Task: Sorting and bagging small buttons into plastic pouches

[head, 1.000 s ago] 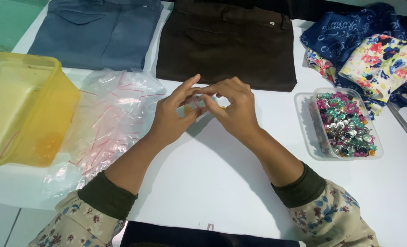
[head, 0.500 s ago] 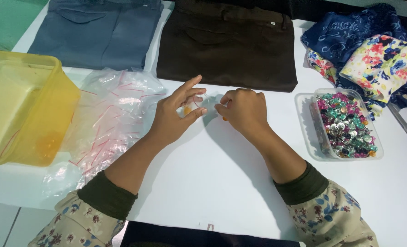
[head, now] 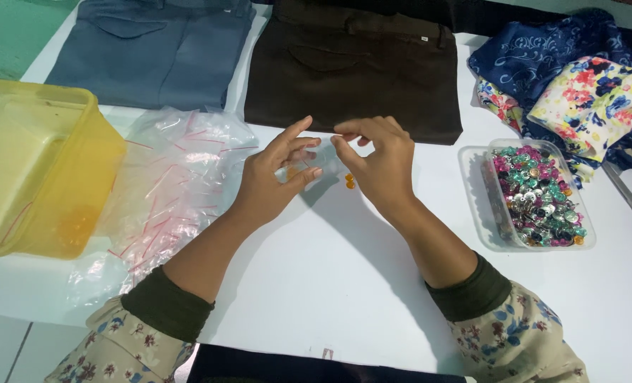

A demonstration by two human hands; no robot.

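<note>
Pinching a small clear plastic bag [head: 316,164], left hand [head: 277,181], right hand [head: 376,159], fingers closed on its crinkly film

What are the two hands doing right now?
Left hand: fingers spread, pinching a small clear bag.
Right hand: fingertips pinched on the bag's other edge.

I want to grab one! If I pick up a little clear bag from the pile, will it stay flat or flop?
It would probably flop: the pile of little clear bags looks thin and crinkled, slumped on the table. They seem very light, so a push may scatter them. The shiny plastic might slip between fingers, as with the one between the left hand and right hand.
</note>
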